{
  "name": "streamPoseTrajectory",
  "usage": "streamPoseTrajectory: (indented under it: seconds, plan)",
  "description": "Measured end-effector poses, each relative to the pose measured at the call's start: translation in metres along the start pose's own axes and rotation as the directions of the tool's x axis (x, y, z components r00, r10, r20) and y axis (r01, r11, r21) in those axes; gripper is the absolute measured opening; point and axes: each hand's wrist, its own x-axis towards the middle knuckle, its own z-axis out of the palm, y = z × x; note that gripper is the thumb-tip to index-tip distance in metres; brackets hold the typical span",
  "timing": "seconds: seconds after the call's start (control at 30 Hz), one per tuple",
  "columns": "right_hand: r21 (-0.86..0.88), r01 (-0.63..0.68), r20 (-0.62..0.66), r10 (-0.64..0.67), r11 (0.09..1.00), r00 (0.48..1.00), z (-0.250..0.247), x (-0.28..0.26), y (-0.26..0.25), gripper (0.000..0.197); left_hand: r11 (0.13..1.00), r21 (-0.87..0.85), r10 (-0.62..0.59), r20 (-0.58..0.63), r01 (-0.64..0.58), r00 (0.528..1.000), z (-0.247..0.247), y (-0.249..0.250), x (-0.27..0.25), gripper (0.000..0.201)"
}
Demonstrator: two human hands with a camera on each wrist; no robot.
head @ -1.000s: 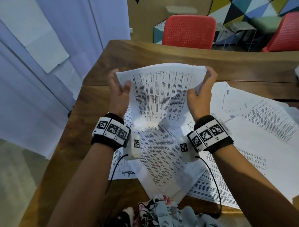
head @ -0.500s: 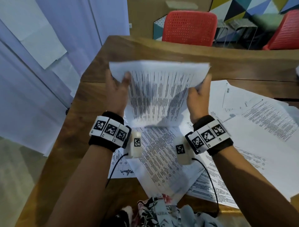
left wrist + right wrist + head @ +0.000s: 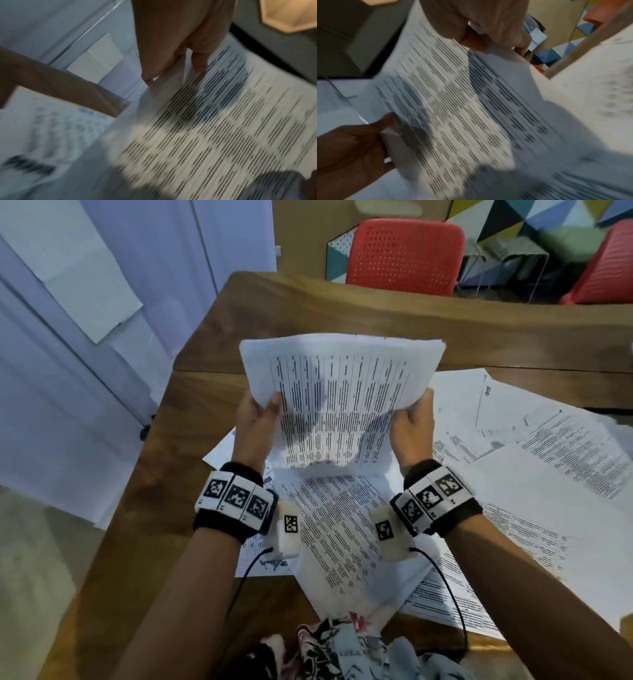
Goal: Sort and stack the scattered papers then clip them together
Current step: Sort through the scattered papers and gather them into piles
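I hold a thin stack of printed sheets point(image 3: 339, 405) upright above the table, its lower edge just over the papers below. My left hand point(image 3: 255, 422) grips the stack's left edge, thumb on the front. My right hand point(image 3: 412, 428) grips the right edge the same way. In the left wrist view the left hand point(image 3: 171, 67) pinches the held stack point(image 3: 223, 128); in the right wrist view the right hand point(image 3: 488, 33) holds the held stack point(image 3: 453, 108), and both are blurred. More printed papers point(image 3: 342, 535) lie scattered and overlapping under and right of my hands. No clip is in sight.
The wooden table point(image 3: 308, 313) has its left edge close to my left forearm, with pale wall panels point(image 3: 85, 337) beyond. Red chairs point(image 3: 404, 254) stand behind the far edge. Loose sheets point(image 3: 548, 474) cover the table's right side.
Both hands have slid down the stack's sides and drawn a little toward me, and the stack has tipped more upright with its lower edge dropping toward the papers beneath.
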Motion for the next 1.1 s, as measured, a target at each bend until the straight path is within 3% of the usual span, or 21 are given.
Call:
streamPoseTrajectory:
  seconds: [0.07,0.2,0.3,0.4,0.57,0.7,0.8,0.87,0.97,1.1]
  plan:
    - [-0.073,-0.052,0.042,0.055,0.996,0.998,0.002,-0.009,0.013,0.03,0.994,0.062,-0.091,0.034,0.089,0.995,-0.001,-0.018,-0.006,0.035]
    - [-0.049,-0.078,0.06,0.081,0.996,0.995,0.008,-0.011,0.006,0.018,0.983,0.129,-0.137,0.032,0.132,0.99,-0.008,-0.018,-0.003,0.034]
    - [-0.019,-0.072,0.114,0.074,0.997,0.991,0.02,-0.011,-0.005,0.013,0.974,0.199,-0.102,-0.061,0.113,0.993,-0.022,-0.004,0.014,0.035]
    - [-0.132,-0.054,0.278,0.09,0.99,0.956,0.04,-0.017,-0.003,0.009,0.95,0.29,-0.064,-0.188,0.118,0.98,-0.051,-0.001,0.033,0.035]
    - [-0.392,-0.028,0.576,0.269,0.92,0.772,0.078,-0.039,0.019,0.021,0.83,0.439,-0.239,-0.277,0.344,0.931,-0.114,-0.027,0.057,0.05]
    - [-0.413,-0.095,0.699,0.383,0.906,0.604,0.096,-0.051,0.024,0.035,0.684,0.574,-0.305,-0.336,0.45,0.891,-0.146,-0.043,0.057,0.047]
    - [-0.542,-0.006,0.718,0.467,0.84,0.516,0.112,-0.061,0.032,0.029,0.609,0.6,-0.344,-0.389,0.518,0.855,-0.156,-0.058,0.05,0.046]
    - [-0.632,0.098,0.698,0.51,0.768,0.504,0.123,-0.068,0.038,0.011,0.557,0.61,-0.387,-0.41,0.564,0.826,-0.16,-0.07,0.042,0.045]
    - [-0.675,0.117,0.666,0.534,0.728,0.521,0.127,-0.075,0.047,0.022,0.489,0.607,-0.414,-0.471,0.627,0.779,-0.16,-0.085,0.032,0.043]
    - [-0.665,0.102,0.64,0.495,0.74,0.588,0.124,-0.073,0.052,0.017,0.465,0.592,-0.379,-0.539,0.659,0.752,-0.151,-0.096,0.023,0.069]
